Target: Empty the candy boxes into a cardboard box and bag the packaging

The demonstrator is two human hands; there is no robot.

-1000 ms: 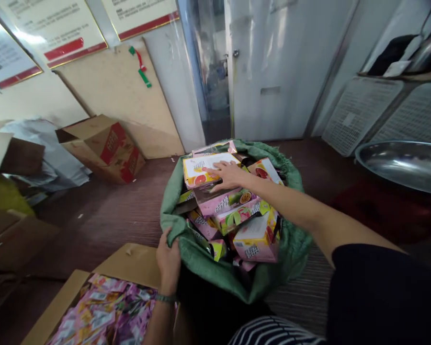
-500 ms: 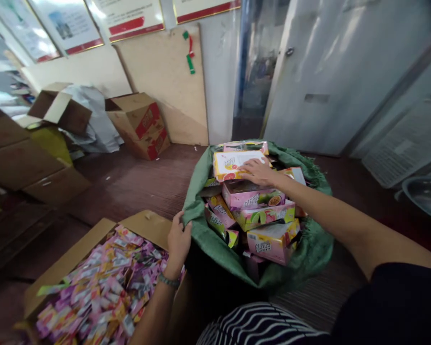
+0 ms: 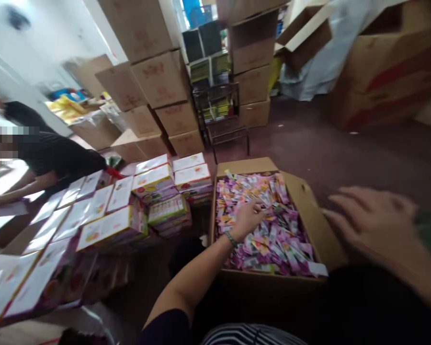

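Note:
An opened cardboard box (image 3: 312,211) stands in front of me, filled with small pink, purple and yellow sachets (image 3: 269,244). My left hand (image 3: 249,218) is in the box on top of the pile, its fingers curled in among the sachets. How many sachets lie between those fingers is hidden. To the right of the box, my right hand (image 3: 377,220) is in the air, smeared by motion, with its fingers apart and nothing in them.
Stacked printed boxes (image 3: 107,225) with white tops stand to the left. A co-worker in a dark top (image 3: 64,153) leans beyond them. Tall stacks of cartons (image 3: 165,91) and a metal-framed chair (image 3: 226,120) are behind. A large carton (image 3: 388,72) stands at the back right.
The view has swung left, from the green sack of printed boxes to the sachet box. My left hand has let go of the sack's rim; my right hand has come off the printed box.

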